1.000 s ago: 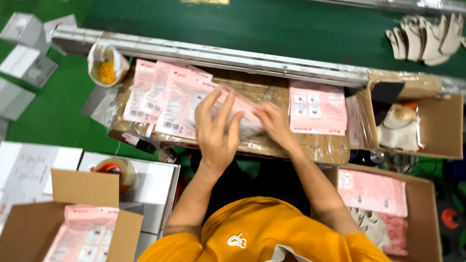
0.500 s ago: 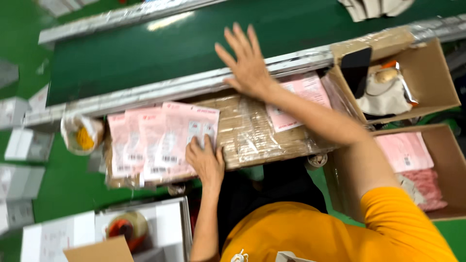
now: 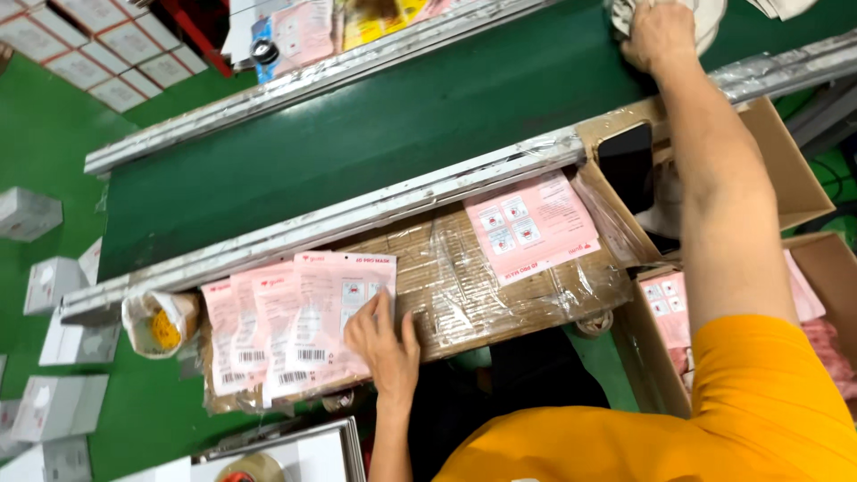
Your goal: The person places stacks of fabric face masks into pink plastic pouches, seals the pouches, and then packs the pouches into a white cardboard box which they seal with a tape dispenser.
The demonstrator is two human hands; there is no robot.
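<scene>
**Left hand flat on pink packets, right hand reaching over the belt**

Left hand [image 3: 386, 344] lies flat, palm down, fingers spread a little, on the right edge of a fanned stack of pink packets [image 3: 295, 326]. Grip is loose and wide, pressing rather than pinching, nothing enclosed. The packets overlap each other like cards, lying on a plastic-wrapped cardboard counter [image 3: 500, 286] just in front of the person. They sit at the counter's left end, near edge.

Right hand [image 3: 659, 34] is stretched far out across the green conveyor belt [image 3: 357, 134], at the top of the view. Its fingers are curled over a pale bundle [image 3: 625, 13] at the belt's far side; the bundle is mostly cut off by the frame, so I cannot tell what it is or how firmly the grip closes on it.

A single pink sheet [image 3: 534, 225] lies alone on the counter's right part, well apart from the stack. To its right an open cardboard box [image 3: 777, 178] has a dark phone [image 3: 627, 165] leaning at its left wall. A lower box [image 3: 661, 303] holds more pink packets. A small bag with yellow contents [image 3: 159, 323] hangs just left of the stack. White cartons [image 3: 54, 286] lie on the green floor at left. A tape roll [image 3: 250, 469] shows at the bottom edge. Person wears an orange shirt [image 3: 714, 419].
</scene>
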